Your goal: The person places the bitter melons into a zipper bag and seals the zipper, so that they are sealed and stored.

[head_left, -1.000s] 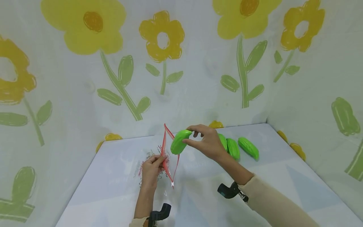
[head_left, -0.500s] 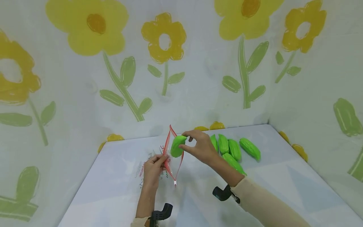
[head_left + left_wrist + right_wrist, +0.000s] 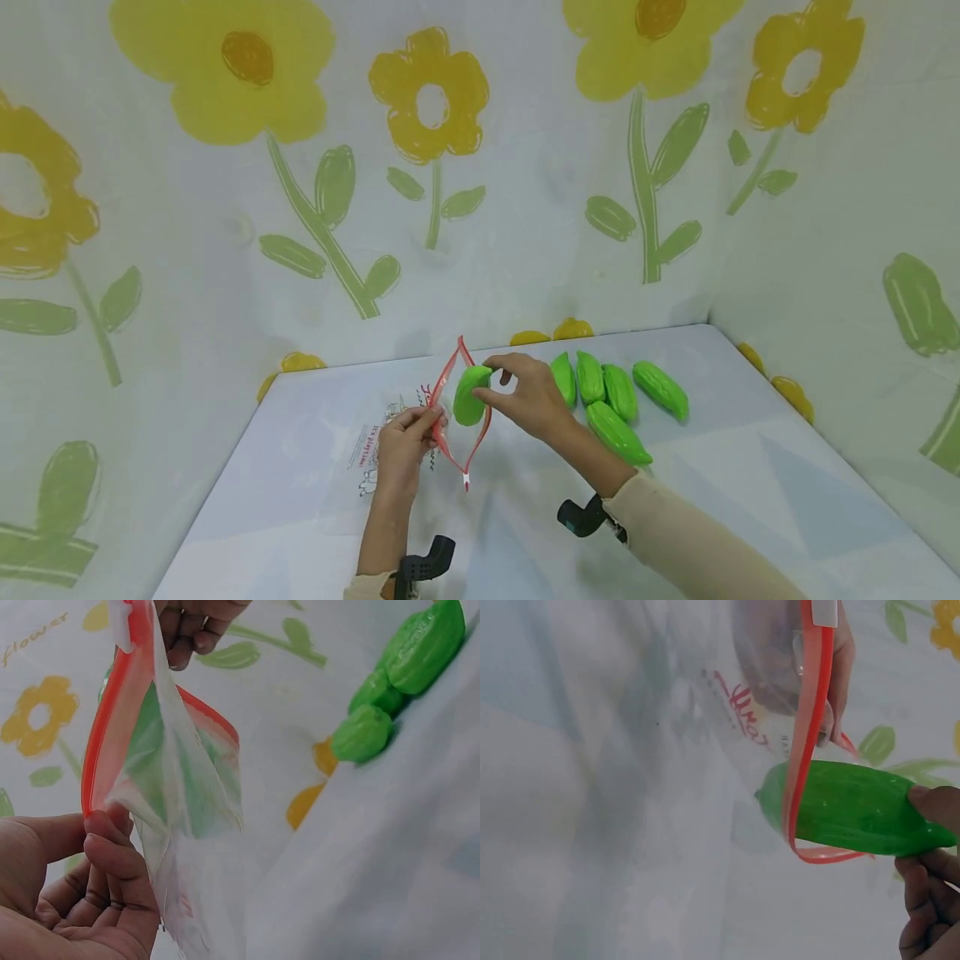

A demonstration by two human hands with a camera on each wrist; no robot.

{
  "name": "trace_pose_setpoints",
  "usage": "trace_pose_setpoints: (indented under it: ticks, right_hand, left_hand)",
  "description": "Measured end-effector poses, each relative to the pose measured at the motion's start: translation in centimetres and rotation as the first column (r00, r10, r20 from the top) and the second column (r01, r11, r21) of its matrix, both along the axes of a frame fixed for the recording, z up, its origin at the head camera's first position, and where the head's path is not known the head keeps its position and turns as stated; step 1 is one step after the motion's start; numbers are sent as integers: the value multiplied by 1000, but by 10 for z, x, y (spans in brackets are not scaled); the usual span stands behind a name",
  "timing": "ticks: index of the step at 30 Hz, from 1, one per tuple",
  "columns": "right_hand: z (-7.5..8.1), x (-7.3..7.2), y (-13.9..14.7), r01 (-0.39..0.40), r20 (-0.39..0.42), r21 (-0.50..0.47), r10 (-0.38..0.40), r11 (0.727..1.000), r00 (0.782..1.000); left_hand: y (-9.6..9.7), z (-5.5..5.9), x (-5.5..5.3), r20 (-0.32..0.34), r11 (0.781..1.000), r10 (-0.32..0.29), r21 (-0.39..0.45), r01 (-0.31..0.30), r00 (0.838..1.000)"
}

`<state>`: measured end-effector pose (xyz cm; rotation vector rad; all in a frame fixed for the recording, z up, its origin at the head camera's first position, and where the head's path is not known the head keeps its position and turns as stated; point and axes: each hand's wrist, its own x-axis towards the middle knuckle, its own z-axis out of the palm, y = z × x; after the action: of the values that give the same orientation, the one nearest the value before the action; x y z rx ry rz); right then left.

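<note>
- Green gourd [image 3: 471, 397]: it is held in the air at the mouth of a clear zip bag [image 3: 373, 446], its leading end past the red rim [image 3: 810, 742] and showing through the film in the right wrist view; the rest is outside.
- The right grip [image 3: 528, 398] pinches the gourd near its tapered end, thumb on one side and fingers on the other. Holding it by that end probably leaves the opposite end free to lead through the opening.
- The left grip [image 3: 402, 442] pinches the near side of the red rim between thumb and fingertips. This seems meant to steady the bag and keep its mouth wide; the rim gapes in a pointed oval, facing the right grip.
- A white slider [image 3: 466, 479] sits at the lower corner of the rim, out of the gap, which suits an unzipped mouth.
- The bag's printed body stretches away to the left of the rim. Apart from the gourd's end, I cannot make out any contents.
- Five spare gourds [image 3: 617, 433] lie on the counter [image 3: 247, 500] to the right: four grouped closely, one slightly apart. They appear placed within easy reach of the right grip, well apart from the bag.
</note>
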<state>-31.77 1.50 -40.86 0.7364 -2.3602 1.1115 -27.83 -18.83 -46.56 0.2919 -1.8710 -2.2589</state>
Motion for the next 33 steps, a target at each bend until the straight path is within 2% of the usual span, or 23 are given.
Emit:
trace_pose_setpoints:
  ticks: [3, 7, 12, 18, 24, 28, 33]
  right_hand:
    - [-5, 1, -1, 28, 31, -66, -26, 997, 999]
    - [-11, 2, -2, 50, 119, -118, -36, 992, 992]
    - [-20, 5, -4, -10, 217, -109, 34, 994, 976]
    - [-25, 9, -6, -106, 179, -18, 108, 994, 978]
    - [-25, 14, -5, -237, 205, 69, 219, 969, 954]
    - [-24, 14, 5, -243, 167, 97, 225, 965, 960]
    - [-23, 8, 29, -196, 69, 122, 189, 973, 980]
  left_hand:
    - [-1, 1, 0, 5, 1000, 3, 26, -4, 1000]
    - [-2, 2, 0, 8, 999, 11, 48, -12, 1000]
    - [-2, 1, -1, 14, 997, 17, 72, -18, 1000]
    - [-2, 1, -1, 17, 996, 19, 90, -21, 1000]
    - [-1, -2, -2, 10, 995, 14, 98, -15, 1000]
    - [1, -3, -3, -1, 995, 6, 100, -6, 1000]
    - [0, -1, -4, -2, 995, -2, 97, 3, 1000]
